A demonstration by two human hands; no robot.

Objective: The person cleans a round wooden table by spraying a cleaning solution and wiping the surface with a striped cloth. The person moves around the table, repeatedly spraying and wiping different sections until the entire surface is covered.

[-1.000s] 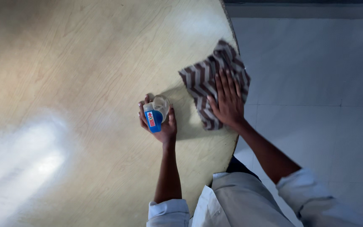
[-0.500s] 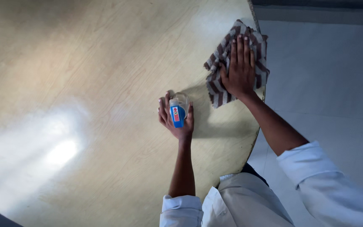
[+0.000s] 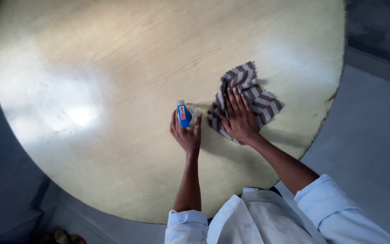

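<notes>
Your left hand (image 3: 186,134) grip wraps small blue bottle (image 3: 183,115), mid round worktop (image 3: 113,68); light, slick plastic, so hold round body. Right hand (image 3: 239,118) spread flat on soft striped cloth (image 3: 258,101), just right.

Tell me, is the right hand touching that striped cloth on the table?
Touching. The head view shows the right hand lying flat, fingers spread, on the brown-and-white striped cloth, pressing it onto the round wooden table.
</notes>
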